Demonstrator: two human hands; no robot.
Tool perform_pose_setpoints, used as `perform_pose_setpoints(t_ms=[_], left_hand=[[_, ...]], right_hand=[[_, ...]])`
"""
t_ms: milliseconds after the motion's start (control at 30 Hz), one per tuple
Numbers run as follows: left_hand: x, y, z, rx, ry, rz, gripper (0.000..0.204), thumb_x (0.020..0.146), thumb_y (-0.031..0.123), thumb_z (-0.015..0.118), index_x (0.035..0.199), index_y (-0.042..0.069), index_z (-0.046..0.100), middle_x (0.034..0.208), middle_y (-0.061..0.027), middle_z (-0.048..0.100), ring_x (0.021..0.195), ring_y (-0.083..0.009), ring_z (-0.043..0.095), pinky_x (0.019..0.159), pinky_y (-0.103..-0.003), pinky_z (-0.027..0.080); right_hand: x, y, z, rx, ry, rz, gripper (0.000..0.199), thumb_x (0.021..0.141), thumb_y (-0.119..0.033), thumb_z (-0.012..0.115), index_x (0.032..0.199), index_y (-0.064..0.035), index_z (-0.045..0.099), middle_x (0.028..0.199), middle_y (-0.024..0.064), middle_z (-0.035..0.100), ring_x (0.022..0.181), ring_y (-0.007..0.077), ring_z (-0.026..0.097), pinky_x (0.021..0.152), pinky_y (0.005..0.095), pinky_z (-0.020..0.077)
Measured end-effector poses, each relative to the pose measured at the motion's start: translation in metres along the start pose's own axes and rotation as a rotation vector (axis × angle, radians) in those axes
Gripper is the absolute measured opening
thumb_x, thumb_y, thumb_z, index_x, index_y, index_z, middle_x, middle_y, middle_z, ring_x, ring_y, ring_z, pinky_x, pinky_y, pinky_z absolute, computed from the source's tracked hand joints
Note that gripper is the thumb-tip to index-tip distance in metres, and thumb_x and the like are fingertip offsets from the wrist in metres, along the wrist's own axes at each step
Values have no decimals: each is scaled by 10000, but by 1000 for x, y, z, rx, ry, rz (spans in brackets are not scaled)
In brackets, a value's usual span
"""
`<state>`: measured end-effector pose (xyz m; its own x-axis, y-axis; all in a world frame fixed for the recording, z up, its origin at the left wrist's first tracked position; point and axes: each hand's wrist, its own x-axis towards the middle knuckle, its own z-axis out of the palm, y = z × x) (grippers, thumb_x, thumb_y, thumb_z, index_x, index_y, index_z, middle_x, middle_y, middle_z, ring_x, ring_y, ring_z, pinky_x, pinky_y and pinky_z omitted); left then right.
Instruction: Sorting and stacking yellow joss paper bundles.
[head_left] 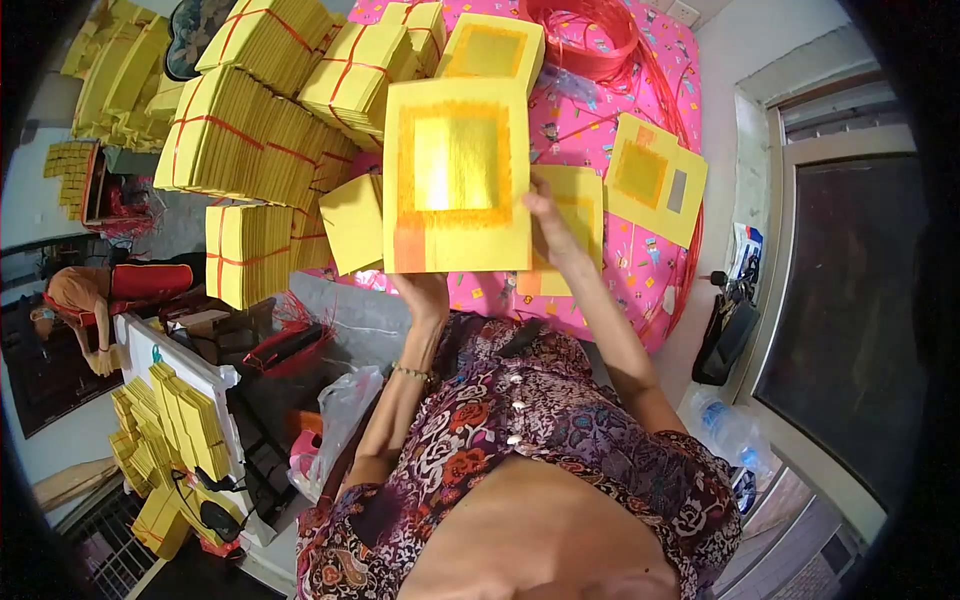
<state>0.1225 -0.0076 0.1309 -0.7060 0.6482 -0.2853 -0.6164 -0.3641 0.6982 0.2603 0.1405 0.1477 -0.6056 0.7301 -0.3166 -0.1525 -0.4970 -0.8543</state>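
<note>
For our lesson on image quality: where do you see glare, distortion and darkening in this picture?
Head view: glare on the gold square of the yellow sheet held by both hands; fisheye bends the window frame near the rim; corners go black.

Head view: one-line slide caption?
Both hands, left and right, hold a yellow paper stack above a pink cloth.
</note>
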Motion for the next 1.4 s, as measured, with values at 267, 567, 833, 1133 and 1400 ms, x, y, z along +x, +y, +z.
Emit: perform_pose_setpoints(t_ms=[267,567,833,1133,1400], left_hand=[[2,-44,-68,91,206,-223,623,829,683,403,1189,180,478,1136,-34,490,971,-204,472,702,-374,423],[7,-50,-74,92,218,-197,666,802,701,404,1201,171,461,1164,-37,457,980,-214,460,710,-394,414],[22,-60,-72,80,237,-231,624,833,693,387,1153,162,465,1126,-40,449,921,-207,449,609,-362,397],[30,-78,-90,-65,78,-265,659,835,706,331,1088,133,534,855,-44,585,606,-207,515,468,-351,408],[38,-78,-105,28,85,-278,692,835,730,295,1167,164,516,989,-27,600,800,-185,583,563,-330,477]], right_hand=[[6,60,-10,12,35,131,1015,724,-507,680,1412,13,145,1367,231,321,1273,305,341,1033,405,320],[32,90,-25,-55,-1,78,1039,725,-502,678,1407,56,127,1367,240,311,1281,300,330,1040,396,317],[44,93,-33,33,-141,144,999,767,-454,651,1411,76,101,1387,206,295,1283,262,320,1046,374,303],[11,76,-29,-85,156,290,832,854,-421,584,1423,43,192,1409,192,310,1311,273,307,1062,377,281],[-57,24,-79,-1229,-9,-204,667,716,-263,742,1286,-62,459,1285,159,477,1219,328,440,995,441,381]])
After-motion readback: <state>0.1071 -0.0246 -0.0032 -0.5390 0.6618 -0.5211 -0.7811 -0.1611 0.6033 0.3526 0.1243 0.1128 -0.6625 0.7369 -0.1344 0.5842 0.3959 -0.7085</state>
